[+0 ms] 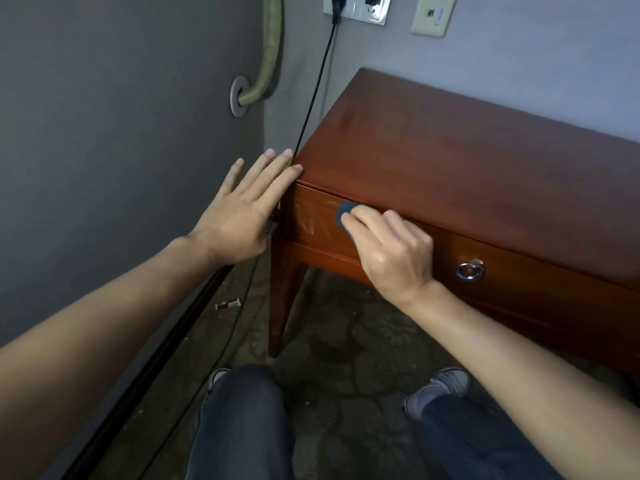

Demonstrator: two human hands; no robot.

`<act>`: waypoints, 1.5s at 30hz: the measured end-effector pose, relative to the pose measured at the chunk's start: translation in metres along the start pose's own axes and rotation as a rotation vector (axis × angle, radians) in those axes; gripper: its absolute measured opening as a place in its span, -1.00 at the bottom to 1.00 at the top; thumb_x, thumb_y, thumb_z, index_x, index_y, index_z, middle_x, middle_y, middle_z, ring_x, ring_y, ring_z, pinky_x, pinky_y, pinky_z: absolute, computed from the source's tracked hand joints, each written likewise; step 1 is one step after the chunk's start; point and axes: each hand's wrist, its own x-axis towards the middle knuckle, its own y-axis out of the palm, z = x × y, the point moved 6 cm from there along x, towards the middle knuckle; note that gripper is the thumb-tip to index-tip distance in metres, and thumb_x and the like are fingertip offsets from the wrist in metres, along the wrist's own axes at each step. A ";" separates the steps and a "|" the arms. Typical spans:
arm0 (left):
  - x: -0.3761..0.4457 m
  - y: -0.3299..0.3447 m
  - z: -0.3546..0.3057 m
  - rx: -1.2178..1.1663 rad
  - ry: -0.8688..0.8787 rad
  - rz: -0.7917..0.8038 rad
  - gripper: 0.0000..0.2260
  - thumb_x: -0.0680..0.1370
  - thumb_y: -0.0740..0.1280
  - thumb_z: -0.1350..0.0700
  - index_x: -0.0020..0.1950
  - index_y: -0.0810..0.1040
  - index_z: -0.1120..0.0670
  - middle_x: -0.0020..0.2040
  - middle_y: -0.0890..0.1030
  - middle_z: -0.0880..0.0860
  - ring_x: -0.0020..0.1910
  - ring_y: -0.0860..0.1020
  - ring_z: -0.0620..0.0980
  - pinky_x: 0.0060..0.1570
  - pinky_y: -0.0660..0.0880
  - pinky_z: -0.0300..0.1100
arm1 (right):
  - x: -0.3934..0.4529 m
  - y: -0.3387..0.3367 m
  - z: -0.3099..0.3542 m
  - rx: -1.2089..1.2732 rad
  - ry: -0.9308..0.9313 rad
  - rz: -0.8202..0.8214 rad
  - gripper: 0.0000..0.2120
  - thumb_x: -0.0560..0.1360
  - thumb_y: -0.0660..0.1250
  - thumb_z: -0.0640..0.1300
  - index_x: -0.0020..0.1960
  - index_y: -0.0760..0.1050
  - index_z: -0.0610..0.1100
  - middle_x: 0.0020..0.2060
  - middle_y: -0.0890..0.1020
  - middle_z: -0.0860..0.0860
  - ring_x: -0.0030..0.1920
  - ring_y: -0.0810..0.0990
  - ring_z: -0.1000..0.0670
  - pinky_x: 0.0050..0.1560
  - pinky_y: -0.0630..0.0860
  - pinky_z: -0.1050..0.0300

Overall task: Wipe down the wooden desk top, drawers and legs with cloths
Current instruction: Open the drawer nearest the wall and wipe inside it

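A reddish-brown wooden desk (450, 161) fills the right half of the view. Its drawer front (540, 289) carries a silver ring pull (468, 271), and one tapered leg (282, 299) stands at the near left corner. My right hand (391, 251) holds a small dark grey cloth (346, 210) against the left end of the drawer front; most of the cloth is hidden under my fingers. Faint wipe streaks show left of the cloth. My left hand (242, 209) lies flat with straight fingers against the desk's left corner edge.
A grey wall (121, 133) stands close on the left, with a hose (266, 57) entering a wall fitting. A black cable (311, 109) runs down from a socket (353, 6) past the desk corner to the floor. Small litter (227, 304) lies by the baseboard. My legs and shoes are below.
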 end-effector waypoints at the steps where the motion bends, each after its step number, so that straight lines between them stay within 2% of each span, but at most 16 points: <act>1: 0.000 0.001 -0.002 0.013 -0.003 -0.017 0.03 0.40 0.43 0.28 0.70 -0.13 0.04 0.71 -0.16 0.01 0.67 -0.23 0.03 0.60 -0.14 0.26 | 0.002 0.000 0.000 -0.016 0.019 -0.030 -0.88 0.61 0.40 -0.23 0.07 0.71 -0.17 0.00 0.71 -0.06 -0.25 0.60 -0.04 -0.38 0.52 0.09; 3: -0.001 0.005 -0.005 0.025 -0.008 -0.030 0.00 0.43 0.41 0.26 0.70 -0.15 0.06 0.70 -0.16 0.01 0.67 -0.23 0.05 0.60 -0.13 0.28 | -0.003 0.014 0.012 -0.031 -0.031 0.002 -0.88 0.60 0.40 -0.26 0.08 0.70 -0.17 0.02 0.70 -0.06 -0.25 0.59 -0.04 -0.39 0.53 0.08; 7: -0.004 0.002 -0.007 0.037 -0.036 -0.050 -0.05 0.45 0.36 0.24 0.70 -0.14 0.05 0.71 -0.10 0.01 0.67 -0.20 0.08 0.59 -0.13 0.30 | -0.019 0.050 0.042 0.027 -0.186 0.232 -0.87 0.58 0.37 -0.29 0.07 0.68 -0.19 0.06 0.67 -0.11 -0.18 0.61 -0.08 -0.35 0.56 0.05; 12: -0.003 0.004 -0.008 -0.027 -0.056 -0.047 -0.01 0.42 0.38 0.30 0.70 -0.14 0.03 0.71 -0.10 -0.02 0.68 -0.16 0.05 0.61 -0.11 0.25 | 0.026 0.016 0.022 -0.050 0.015 0.000 -0.86 0.63 0.36 -0.22 0.07 0.70 -0.15 0.03 0.70 -0.05 -0.24 0.59 -0.04 -0.37 0.50 0.10; 14: -0.003 0.005 -0.008 -0.071 -0.064 -0.048 -0.01 0.41 0.37 0.32 0.70 -0.13 0.02 0.71 -0.10 -0.02 0.68 -0.14 0.03 0.62 -0.09 0.22 | 0.028 0.022 0.028 -0.074 0.032 -0.034 -0.87 0.62 0.37 -0.22 0.07 0.70 -0.14 0.05 0.70 -0.06 -0.23 0.59 -0.04 -0.36 0.50 0.11; 18: -0.005 0.000 -0.006 -0.097 -0.046 -0.060 -0.07 0.42 0.28 0.34 0.71 -0.08 0.00 0.71 -0.05 -0.05 0.68 -0.10 0.01 0.62 -0.07 0.18 | 0.009 0.071 0.068 -0.014 -0.154 0.186 -0.80 0.61 0.27 -0.27 -0.02 0.67 -0.13 0.09 0.67 -0.09 -0.16 0.59 -0.10 -0.30 0.51 0.03; 21: -0.004 -0.004 0.002 -0.120 -0.030 -0.015 -0.06 0.45 0.27 0.40 0.70 -0.07 -0.09 0.70 -0.04 -0.10 0.68 -0.08 -0.03 0.63 -0.04 0.15 | 0.013 0.074 0.071 0.024 -0.203 0.253 -0.76 0.62 0.24 -0.28 -0.02 0.69 -0.14 0.06 0.68 -0.10 -0.10 0.60 -0.12 -0.16 0.52 -0.01; 24: -0.002 -0.012 0.014 -0.370 -0.083 0.048 0.00 0.39 0.20 0.56 0.68 0.07 -0.18 0.67 0.09 -0.17 0.66 0.05 -0.10 0.63 0.10 0.09 | 0.020 0.044 0.048 0.037 -0.134 0.145 -0.77 0.65 0.25 -0.31 0.07 0.69 -0.19 0.08 0.69 -0.14 0.09 0.63 -0.18 0.20 0.53 -0.09; 26: 0.001 -0.019 0.020 -0.432 -0.097 0.076 0.00 0.37 0.13 0.60 0.66 0.16 -0.18 0.65 0.15 -0.20 0.65 0.06 -0.14 0.62 0.12 0.06 | 0.019 0.028 0.030 0.035 -0.033 0.061 -0.82 0.64 0.32 -0.33 0.15 0.67 -0.24 0.18 0.68 -0.18 0.24 0.61 -0.21 0.43 0.42 -0.14; 28: 0.006 -0.026 0.021 -0.451 -0.081 0.092 -0.02 0.34 0.09 0.61 0.64 0.23 -0.12 0.63 0.21 -0.17 0.64 0.07 -0.13 0.62 0.13 0.05 | 0.022 0.031 0.031 0.022 0.004 0.032 -0.81 0.62 0.35 -0.34 0.18 0.66 -0.25 0.26 0.64 -0.18 0.34 0.56 -0.23 0.48 0.37 -0.16; 32: 0.010 -0.033 0.019 -0.430 -0.074 0.098 -0.06 0.32 0.08 0.60 0.62 0.28 -0.05 0.60 0.29 -0.09 0.62 0.17 -0.08 0.61 0.17 0.02 | 0.033 0.069 0.065 0.094 -0.057 0.063 -0.78 0.65 0.27 -0.35 0.17 0.67 -0.25 0.25 0.65 -0.19 0.46 0.43 -0.30 0.51 0.32 -0.20; 34: 0.008 -0.038 0.016 -0.375 -0.084 0.092 -0.08 0.34 0.11 0.58 0.62 0.29 -0.07 0.61 0.29 -0.10 0.62 0.19 -0.07 0.58 0.23 0.02 | 0.022 0.080 0.076 0.119 -0.112 0.144 -0.71 0.67 0.18 -0.34 0.27 0.62 -0.26 0.32 0.60 -0.20 0.52 0.34 -0.31 0.57 0.20 -0.20; 36: 0.006 -0.040 0.007 -0.277 -0.104 0.086 -0.15 0.41 0.17 0.49 0.64 0.26 -0.06 0.63 0.26 -0.09 0.62 0.20 -0.05 0.56 0.25 0.00 | -0.001 0.077 0.071 0.110 -0.177 0.226 -0.68 0.69 0.14 -0.33 0.33 0.58 -0.26 0.40 0.54 -0.20 0.53 0.34 -0.25 0.58 0.19 -0.16; 38: 0.002 -0.034 -0.006 -0.103 -0.103 0.047 -0.31 0.49 0.15 0.22 0.66 0.23 0.03 0.64 0.25 0.01 0.62 0.21 0.01 0.59 0.17 -0.01 | -0.020 0.061 0.050 0.101 -0.206 0.233 -0.69 0.68 0.17 -0.34 0.33 0.58 -0.26 0.40 0.54 -0.19 0.52 0.37 -0.21 0.54 0.27 -0.13; 40: -0.005 -0.025 -0.021 0.061 -0.078 0.001 -0.28 0.47 0.04 -0.02 0.65 0.20 0.15 0.64 0.24 0.13 0.63 0.19 0.10 0.61 0.10 0.04 | -0.040 0.039 0.023 0.073 -0.231 0.245 -0.69 0.68 0.18 -0.37 0.34 0.58 -0.24 0.40 0.54 -0.17 0.50 0.41 -0.20 0.50 0.34 -0.11; 45: -0.003 -0.009 -0.075 0.161 0.050 -0.052 -0.31 0.54 0.04 -0.04 0.65 0.19 0.21 0.65 0.19 0.18 0.65 0.12 0.13 0.61 0.10 0.11 | -0.098 -0.016 -0.037 -0.007 -0.239 0.349 -0.68 0.66 0.18 -0.41 0.30 0.60 -0.25 0.36 0.58 -0.17 0.47 0.44 -0.21 0.53 0.32 -0.13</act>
